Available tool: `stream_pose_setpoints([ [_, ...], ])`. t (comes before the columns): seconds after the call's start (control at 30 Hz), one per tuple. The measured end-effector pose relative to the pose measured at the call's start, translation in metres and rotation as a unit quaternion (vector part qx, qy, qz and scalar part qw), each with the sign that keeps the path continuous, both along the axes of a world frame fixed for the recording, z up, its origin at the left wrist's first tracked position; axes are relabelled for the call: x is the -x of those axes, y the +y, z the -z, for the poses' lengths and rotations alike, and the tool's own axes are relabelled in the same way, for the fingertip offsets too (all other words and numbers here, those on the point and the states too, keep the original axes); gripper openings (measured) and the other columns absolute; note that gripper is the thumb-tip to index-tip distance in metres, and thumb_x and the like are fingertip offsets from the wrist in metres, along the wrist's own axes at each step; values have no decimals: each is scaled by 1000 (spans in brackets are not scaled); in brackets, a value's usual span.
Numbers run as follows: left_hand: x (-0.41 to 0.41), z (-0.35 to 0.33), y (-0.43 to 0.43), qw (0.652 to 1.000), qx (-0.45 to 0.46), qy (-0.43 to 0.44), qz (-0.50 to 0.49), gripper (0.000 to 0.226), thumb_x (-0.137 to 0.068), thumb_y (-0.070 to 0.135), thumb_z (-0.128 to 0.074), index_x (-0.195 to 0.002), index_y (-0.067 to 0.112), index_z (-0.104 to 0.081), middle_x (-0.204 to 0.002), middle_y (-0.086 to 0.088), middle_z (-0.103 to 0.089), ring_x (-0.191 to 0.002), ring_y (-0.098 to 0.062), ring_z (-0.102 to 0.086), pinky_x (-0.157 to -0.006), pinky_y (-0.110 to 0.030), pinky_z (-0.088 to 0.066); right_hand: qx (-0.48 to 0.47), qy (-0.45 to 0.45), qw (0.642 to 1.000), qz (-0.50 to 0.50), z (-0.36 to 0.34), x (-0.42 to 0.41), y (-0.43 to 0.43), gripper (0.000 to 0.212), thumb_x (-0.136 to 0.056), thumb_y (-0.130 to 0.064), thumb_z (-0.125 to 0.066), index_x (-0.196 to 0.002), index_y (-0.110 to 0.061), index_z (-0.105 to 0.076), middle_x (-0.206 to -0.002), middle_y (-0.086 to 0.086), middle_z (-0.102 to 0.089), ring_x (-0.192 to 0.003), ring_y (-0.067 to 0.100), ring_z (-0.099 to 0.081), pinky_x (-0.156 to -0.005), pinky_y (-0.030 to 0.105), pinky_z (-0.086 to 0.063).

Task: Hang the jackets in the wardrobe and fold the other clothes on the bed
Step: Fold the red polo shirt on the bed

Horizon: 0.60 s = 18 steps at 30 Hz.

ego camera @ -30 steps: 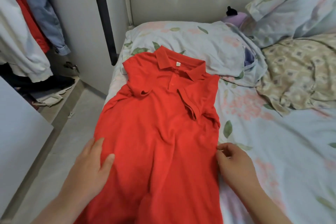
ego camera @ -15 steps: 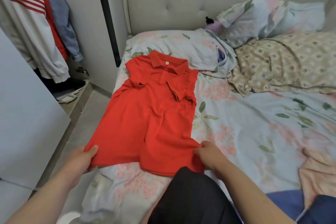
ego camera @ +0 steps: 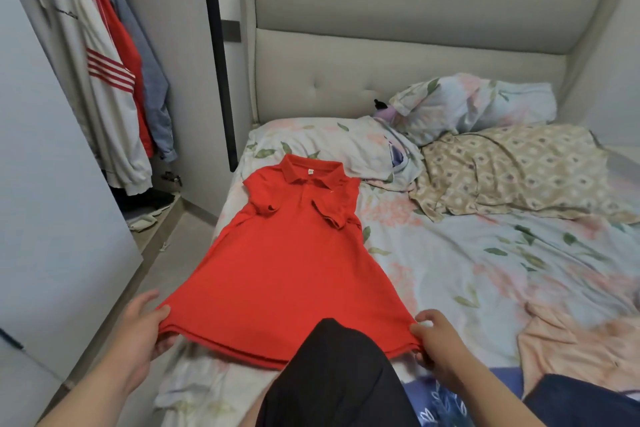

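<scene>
1. Both our bare hands hold the hem of a red short-sleeved polo shirt (ego camera: 294, 270). Our left hand (ego camera: 138, 333) pinches the left hem corner, thumb on top and fingers curled beneath.
2. Our right hand (ego camera: 436, 343) grips the right hem corner, with its fingers curled round the cloth.
3. Between the hands the hem is pulled taut. The rest of the shirt lies flat on the bed's pale floral sheet (ego camera: 485, 270), collar next to a floral pillow (ego camera: 332, 139) and both sleeves folded inward across the chest.
4. Our knee in black fabric (ego camera: 339, 374) covers the middle of the hem.
5. In the open wardrobe on the left hang a white jacket with red stripes (ego camera: 104, 80), a red jacket (ego camera: 133, 55) and a blue denim jacket (ego camera: 156, 97).
6. A peach garment (ego camera: 571, 347) lies crumpled on the sheet, to the right of our right hand.
</scene>
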<state>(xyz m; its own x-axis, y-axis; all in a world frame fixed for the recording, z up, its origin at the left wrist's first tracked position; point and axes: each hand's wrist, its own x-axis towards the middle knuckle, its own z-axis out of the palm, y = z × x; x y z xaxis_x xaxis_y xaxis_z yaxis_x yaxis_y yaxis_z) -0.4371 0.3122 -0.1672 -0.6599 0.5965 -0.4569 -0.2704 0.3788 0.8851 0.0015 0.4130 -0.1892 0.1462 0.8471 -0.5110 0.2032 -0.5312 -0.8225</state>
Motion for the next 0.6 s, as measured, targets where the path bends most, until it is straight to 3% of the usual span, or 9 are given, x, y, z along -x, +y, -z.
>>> stream_pose_setpoints([
  [0.1,-3,-27,2,991,-114,-62,21,25,-98,0,-42,-100,16,-62,-80,-11,-64,-51,-16,-63,-45,-26,-56,-41,204,977,45,-31,2,2,25,-93,10,-36,-91,-6,-55,-59,12,-57,-48,18,-51,-44,25,-46],
  [0.2,-4,-55,10,960,-218,-172,39,32,-75,-7,-36,-93,4,-60,-81,-14,-71,-69,-22,-73,-62,-34,-62,-52,357,932,37,-61,4,10,45,-83,19,-28,-106,0,-62,-90,17,-70,-82,26,-67,-72,36,-57],
  [0.23,-4,-63,14,952,-241,-177,57,38,-69,-9,-35,-95,3,-60,-83,-14,-73,-76,-23,-74,-67,-34,-62,-67,353,933,15,-69,6,12,52,-81,23,-27,-111,-2,-62,-97,16,-71,-92,27,-68,-79,39,-55],
  [0.3,-5,-76,21,960,-236,-119,90,44,-75,-21,-34,-100,4,-60,-91,-12,-74,-83,-18,-74,-69,-29,-61,-118,292,949,-26,-83,10,17,51,-84,25,-36,-113,-7,-62,-105,12,-73,-97,23,-69,-81,37,-54],
  [0.4,-4,-86,27,976,-207,-5,72,31,-93,-15,-43,-92,9,-62,-79,-3,-72,-67,-8,-71,-54,-19,-57,-182,193,963,-53,-101,15,21,18,-92,4,-60,-104,-6,-68,-98,10,-74,-88,20,-70,-80,33,-54],
  [0.47,-1,-90,29,977,-204,44,48,23,-96,-7,-48,-93,9,-64,-76,-3,-71,-64,-13,-67,-49,-18,-51,-219,142,964,-44,-111,15,25,10,-94,-9,-62,-96,-7,-72,-86,3,-73,-86,22,-66,-79,32,-52],
  [0.6,6,-102,26,964,-212,160,-7,18,-91,2,-61,-104,9,-71,-80,5,-67,-75,-11,-57,-68,-22,-48,-304,71,949,-38,-129,9,30,23,-97,-15,-57,-85,-14,-77,-86,-1,-76,-87,18,-59,-86,35,-46],
])
